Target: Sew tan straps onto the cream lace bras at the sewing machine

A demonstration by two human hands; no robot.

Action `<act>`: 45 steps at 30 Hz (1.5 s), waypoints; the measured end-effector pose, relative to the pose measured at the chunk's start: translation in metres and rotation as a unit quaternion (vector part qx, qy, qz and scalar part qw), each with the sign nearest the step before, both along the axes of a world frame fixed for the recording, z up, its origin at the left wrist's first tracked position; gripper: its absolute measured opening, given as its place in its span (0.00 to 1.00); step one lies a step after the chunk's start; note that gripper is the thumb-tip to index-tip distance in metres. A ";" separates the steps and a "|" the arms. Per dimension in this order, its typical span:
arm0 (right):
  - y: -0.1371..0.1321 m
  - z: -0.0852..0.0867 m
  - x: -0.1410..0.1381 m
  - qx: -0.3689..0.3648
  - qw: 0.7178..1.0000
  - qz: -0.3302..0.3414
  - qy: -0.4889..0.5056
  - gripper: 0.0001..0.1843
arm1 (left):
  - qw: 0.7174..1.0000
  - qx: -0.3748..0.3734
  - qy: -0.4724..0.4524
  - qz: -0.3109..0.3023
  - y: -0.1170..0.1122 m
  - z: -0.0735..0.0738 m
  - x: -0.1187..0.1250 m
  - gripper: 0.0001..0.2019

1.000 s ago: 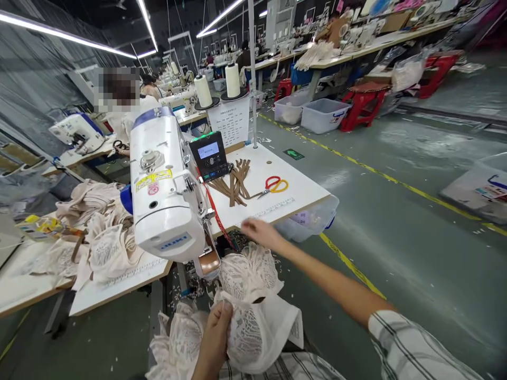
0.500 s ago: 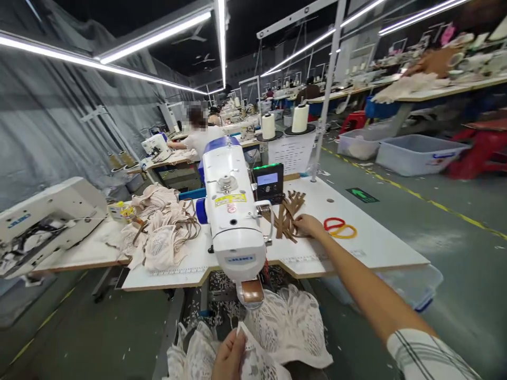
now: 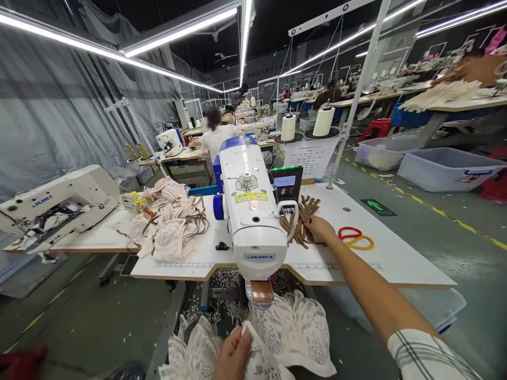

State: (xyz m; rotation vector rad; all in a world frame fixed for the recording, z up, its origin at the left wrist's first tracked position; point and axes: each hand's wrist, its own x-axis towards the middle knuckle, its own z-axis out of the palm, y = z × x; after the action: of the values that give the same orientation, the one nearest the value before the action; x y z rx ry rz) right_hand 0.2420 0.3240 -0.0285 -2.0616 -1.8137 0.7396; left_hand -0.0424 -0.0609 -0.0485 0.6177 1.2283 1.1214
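My right hand (image 3: 319,228) reaches across the white table (image 3: 396,258) and rests on a bunch of brown straps (image 3: 303,221), fingers curled onto them. Close to the bottom edge, my left hand (image 3: 233,356) pinches a white lace garment (image 3: 293,332) that hangs below the white sewing machine (image 3: 253,211). Red and yellow scissors (image 3: 355,238) lie just right of my right hand.
A heap of cream garments (image 3: 170,227) lies left of the machine. A second machine (image 3: 55,200) stands at far left. A control panel (image 3: 287,183), thread cones (image 3: 323,122) and a post (image 3: 356,100) stand behind. Bins (image 3: 443,169) sit on the floor at right. Another person (image 3: 216,136) works ahead.
My right hand rose from near the table's front edge onto the brown straps. The view lifted and swung left. My left hand kept hold of the lace garment.
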 end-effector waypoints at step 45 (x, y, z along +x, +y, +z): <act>-0.320 -0.006 -0.080 -0.015 0.841 0.165 0.515 0.14 | 0.928 0.082 0.273 -0.241 0.018 0.059 0.018 0.13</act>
State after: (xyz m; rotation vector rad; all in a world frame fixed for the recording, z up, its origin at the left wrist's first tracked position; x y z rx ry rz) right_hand 0.1622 0.0040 -0.0345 -0.9350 -1.4409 1.5690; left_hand -0.0240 -0.0433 0.0105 1.3468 1.3465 0.6487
